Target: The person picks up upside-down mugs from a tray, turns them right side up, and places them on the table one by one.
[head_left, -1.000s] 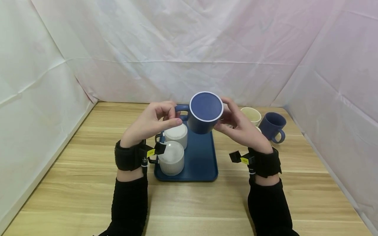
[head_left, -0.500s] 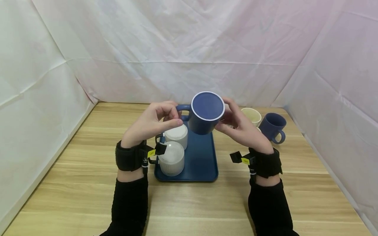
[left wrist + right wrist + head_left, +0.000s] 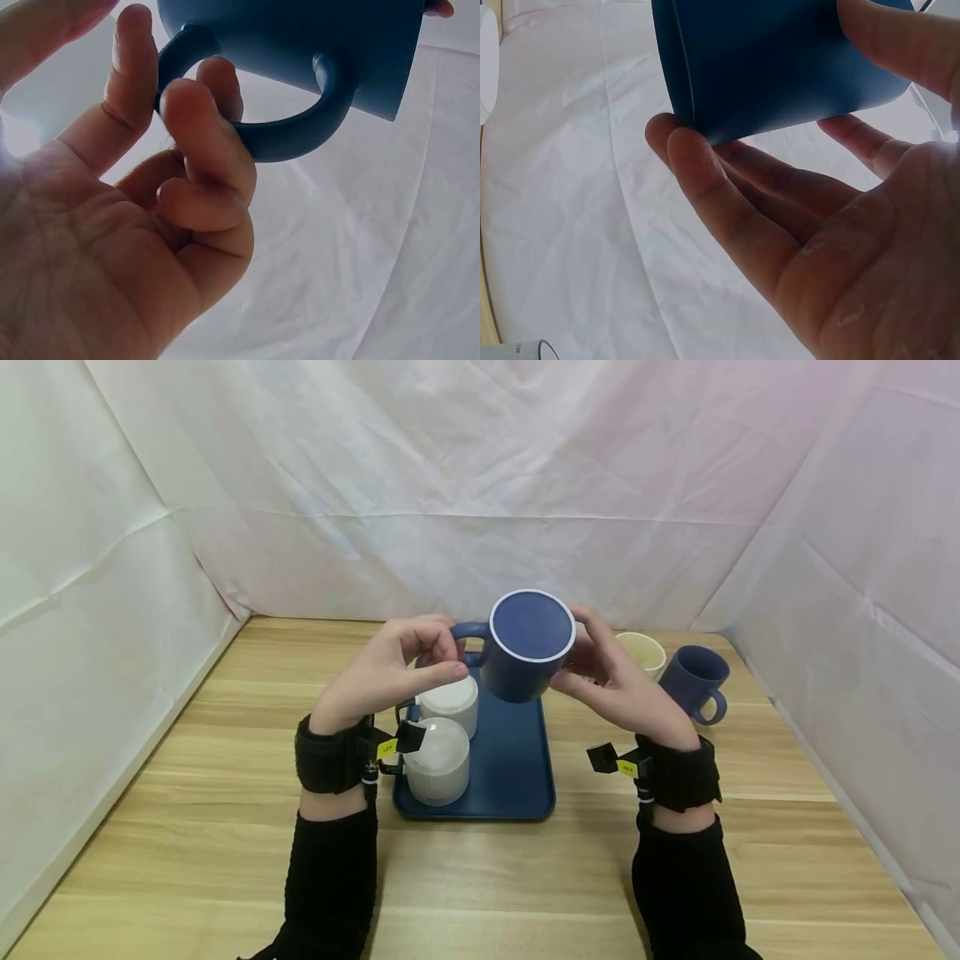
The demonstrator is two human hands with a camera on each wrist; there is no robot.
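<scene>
Dark blue ceramic mug (image 3: 525,647) hung base-up between both hands, over the blue tray's (image 3: 517,777) far end; left hand (image 3: 390,672) pinched its handle, right hand (image 3: 615,685) cupped its wall.

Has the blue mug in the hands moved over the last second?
Yes, slightly: the blue mug has drifted a little right and up against the tray.
</scene>
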